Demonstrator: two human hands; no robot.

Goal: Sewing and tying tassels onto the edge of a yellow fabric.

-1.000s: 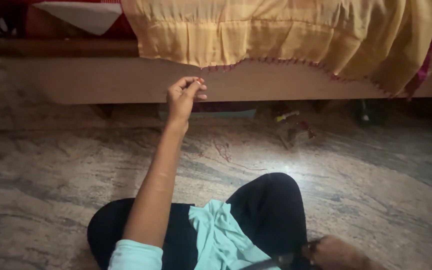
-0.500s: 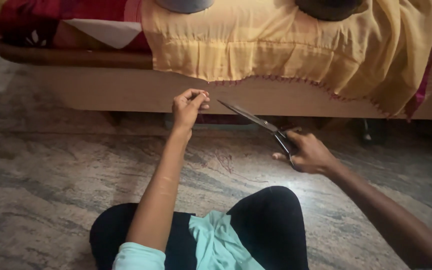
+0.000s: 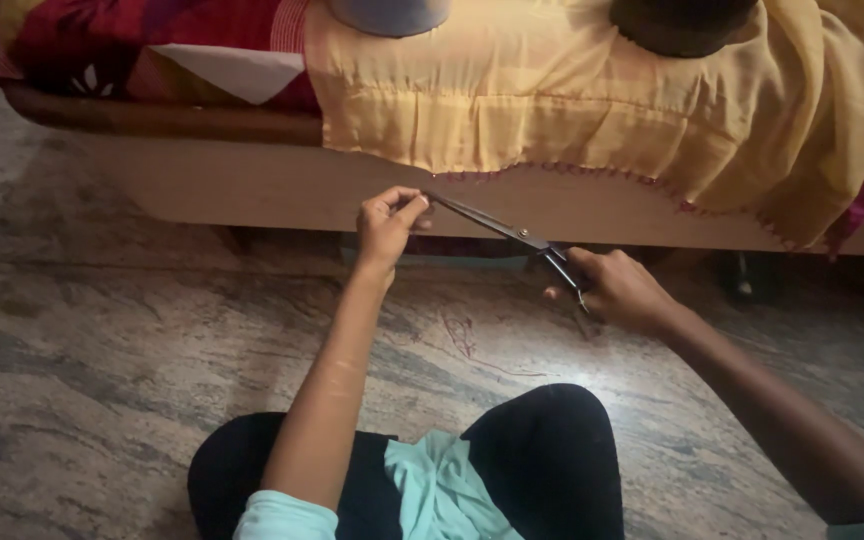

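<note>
Seated on a marbled stone floor (image 3: 102, 330), knees in black trousers (image 3: 552, 450) at 6 o'clock, a teal shirt hem (image 3: 432, 485) between them.

Left hand (image 3: 387, 225) raised just left of centre, thumb and fingertips pinched together near the lower edge of a yellow cloth (image 3: 592, 110); too small to tell whether a thread or the hem itself is pinched. Right hand (image 3: 617, 290) at about 3 o'clock of the left one, lower, closed around the handles of dark scissors (image 3: 512, 232). Blades long, thin and nearly together, slanting up toward 10 o'clock, tips reaching the left fingertips, touching or just beside them. Hands apart, bridged by the scissors.

Cloth draped over the front of a bed (image 3: 252, 185), hanging down from 12 o'clock to 2 o'clock, its lower border edged with a scalloped magenta trim (image 3: 592, 172). At 11 o'clock a red patterned bedspread (image 3: 122, 40) with a white patch (image 3: 237, 72) lying on it. Two rounded shapes weighing on the cloth at the top edge, one grey-blue (image 3: 389, 14), one dark (image 3: 682, 22), both cut off by the frame. Pale wooden side of the bed running across behind both hands. Faint reddish scribbles (image 3: 460, 335) on the floor at centre, below the scissors.
</note>
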